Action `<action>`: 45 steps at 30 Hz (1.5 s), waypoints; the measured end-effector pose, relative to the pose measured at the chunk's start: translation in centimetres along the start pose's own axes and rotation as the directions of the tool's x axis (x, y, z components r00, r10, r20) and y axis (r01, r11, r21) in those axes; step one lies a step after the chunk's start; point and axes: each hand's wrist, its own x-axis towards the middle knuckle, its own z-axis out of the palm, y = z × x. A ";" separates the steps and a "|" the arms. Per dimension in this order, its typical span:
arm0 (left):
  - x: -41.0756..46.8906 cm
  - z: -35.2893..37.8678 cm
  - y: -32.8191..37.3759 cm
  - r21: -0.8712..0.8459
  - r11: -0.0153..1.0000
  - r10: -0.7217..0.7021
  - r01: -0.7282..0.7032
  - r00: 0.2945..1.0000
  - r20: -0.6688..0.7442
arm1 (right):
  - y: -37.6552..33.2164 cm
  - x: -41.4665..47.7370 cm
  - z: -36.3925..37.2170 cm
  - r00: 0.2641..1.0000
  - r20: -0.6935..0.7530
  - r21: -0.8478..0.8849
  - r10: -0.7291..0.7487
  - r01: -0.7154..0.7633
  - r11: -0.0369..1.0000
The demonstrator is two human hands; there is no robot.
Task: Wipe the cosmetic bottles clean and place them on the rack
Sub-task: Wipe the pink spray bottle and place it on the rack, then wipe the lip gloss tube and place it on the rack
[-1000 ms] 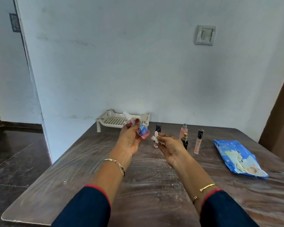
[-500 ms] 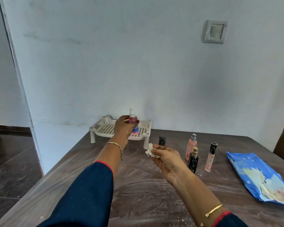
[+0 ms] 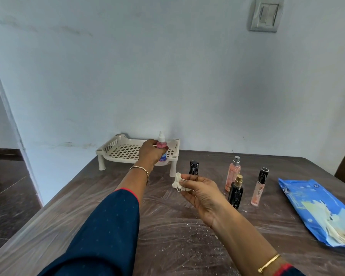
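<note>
Streaky, dusty brown table is set against a pale blue wall, switch plate up high. Pink bottle is gripped upright by the left hand at the white rack; a crumpled wipe is pinched in the right hand.
</note>
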 end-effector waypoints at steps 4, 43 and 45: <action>0.1 -0.3 0.2 0.073 0.997 -0.026 0.020 0.997 0.075 | 0.0 -0.2 -0.2 1.000 -0.009 0.014 0.001 -0.001 1.000; -7.9 -0.1 4.0 0.129 0.916 0.248 -0.381 0.788 0.563 | -1.6 -5.9 -4.6 0.990 -0.105 -0.007 -0.091 0.091 0.996; -7.7 0.0 3.8 0.137 0.918 0.239 -0.372 0.793 0.560 | -1.6 -6.0 -4.7 0.990 -0.105 -0.003 -0.092 0.092 0.996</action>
